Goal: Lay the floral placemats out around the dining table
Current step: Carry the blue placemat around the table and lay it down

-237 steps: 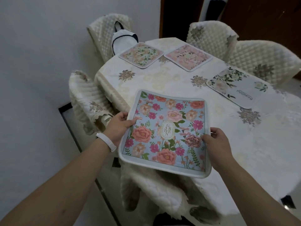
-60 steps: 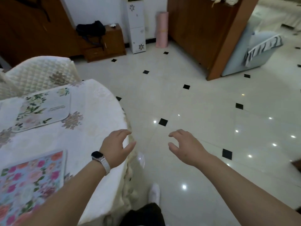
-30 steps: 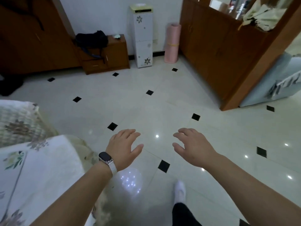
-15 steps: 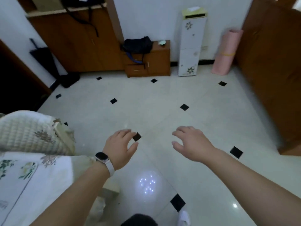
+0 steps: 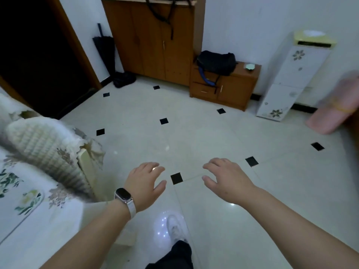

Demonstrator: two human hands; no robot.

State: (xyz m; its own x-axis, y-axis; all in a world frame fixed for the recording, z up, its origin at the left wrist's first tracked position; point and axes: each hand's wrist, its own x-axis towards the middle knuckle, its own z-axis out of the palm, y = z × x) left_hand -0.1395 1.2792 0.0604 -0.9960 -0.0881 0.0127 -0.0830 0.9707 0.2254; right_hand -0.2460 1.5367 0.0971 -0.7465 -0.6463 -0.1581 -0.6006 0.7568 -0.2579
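A white placemat with green leaves and pale flowers (image 5: 18, 193) lies on the dining table (image 5: 48, 228), cut off at the left edge of the head view. My left hand (image 5: 144, 186), with a watch on the wrist, hovers over the floor just right of the table, fingers spread and holding nothing. My right hand (image 5: 226, 180) floats at the same height further right, also open and bare. No other placemat shows.
A quilted cream chair (image 5: 48, 152) stands against the table at the left. Across the tiled floor (image 5: 194, 136) are a tall wooden cabinet (image 5: 155, 43), a low cabinet with a black bag (image 5: 223, 82), a white floral unit (image 5: 291, 78), a pink roll (image 5: 336, 111), a dark doorway (image 5: 35, 55).
The blue placemat held earlier now lies out of view. My view has swung left around the table's end, bringing the chair and doorway in. Both hands stay open and level.
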